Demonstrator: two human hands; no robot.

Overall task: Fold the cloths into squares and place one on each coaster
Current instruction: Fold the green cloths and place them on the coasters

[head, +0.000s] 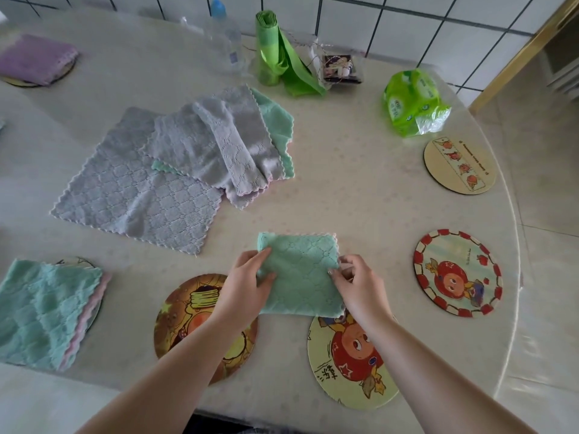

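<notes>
A folded green cloth (299, 272) lies at the table's front middle. My left hand (247, 286) grips its left edge and my right hand (357, 288) pinches its right edge. Its lower edge overlaps a yellow cartoon coaster (344, 364). A brown coaster (188, 321) lies partly under my left forearm. Bare coasters lie at the right: a red-rimmed coaster (457, 274) and a beige coaster (459, 166). A heap of grey and green cloths (188, 158) lies unfolded behind. Folded cloths cover two coasters: a green folded cloth (47, 311) at the left and a purple folded cloth (34, 59) far left.
At the back of the table stand a clear bottle (225, 48), a green bag roll (272, 51), a small dark packet (341, 68) and a green tissue pack (413, 101). The table's curved edge (517, 245) runs down the right side; a tiled wall is behind.
</notes>
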